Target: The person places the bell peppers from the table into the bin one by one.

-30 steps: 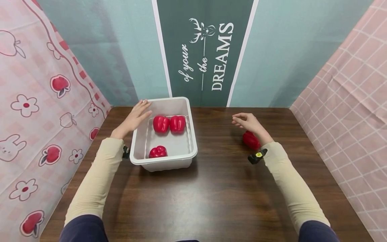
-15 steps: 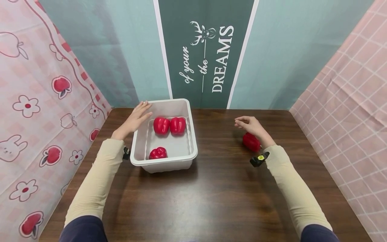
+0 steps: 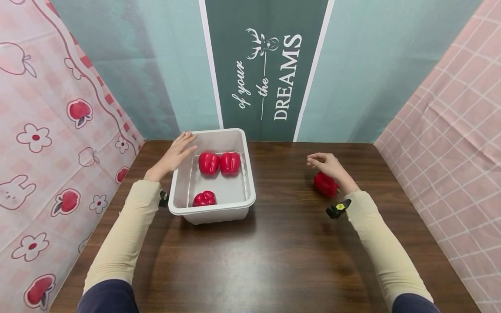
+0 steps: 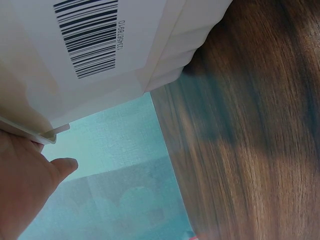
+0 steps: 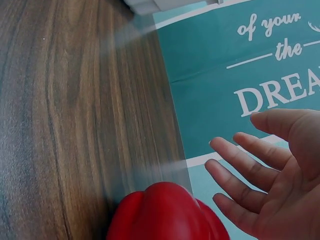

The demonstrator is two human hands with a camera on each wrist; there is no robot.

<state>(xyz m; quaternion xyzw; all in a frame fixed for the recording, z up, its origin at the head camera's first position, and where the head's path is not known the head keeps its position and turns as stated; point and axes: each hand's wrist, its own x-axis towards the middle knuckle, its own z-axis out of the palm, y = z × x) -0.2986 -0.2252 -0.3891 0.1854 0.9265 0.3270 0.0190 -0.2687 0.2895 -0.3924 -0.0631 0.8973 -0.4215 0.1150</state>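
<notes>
My left hand (image 3: 172,155) rests on the left rim of a white plastic bin (image 3: 251,174), fingers extended. In the left wrist view the thumb of that hand (image 4: 30,180) stands apart from the bin's barcoded outer wall (image 4: 135,47). Inside the bin lie three red bell peppers: one at the back left (image 3: 208,163), one beside it (image 3: 230,164) and one at the front (image 3: 204,198). Over the table on the right hovers my right hand (image 3: 328,166), fingers loosely bent and holding nothing. Beneath it lies another red bell pepper (image 3: 325,184), which the right wrist view shows apart from the fingers (image 5: 240,195).
The brown wooden table (image 3: 250,261) carries the bin left of centre. A teal and green printed cloth (image 3: 262,65) hangs along its back edge. Pink patterned cloths close off the left (image 3: 51,143) and right (image 3: 450,152) sides.
My right hand has drifted slightly right and towards me, uncovering more of the table pepper. The left hand stays on the bin's rim. Bin and peppers have not moved on the table.
</notes>
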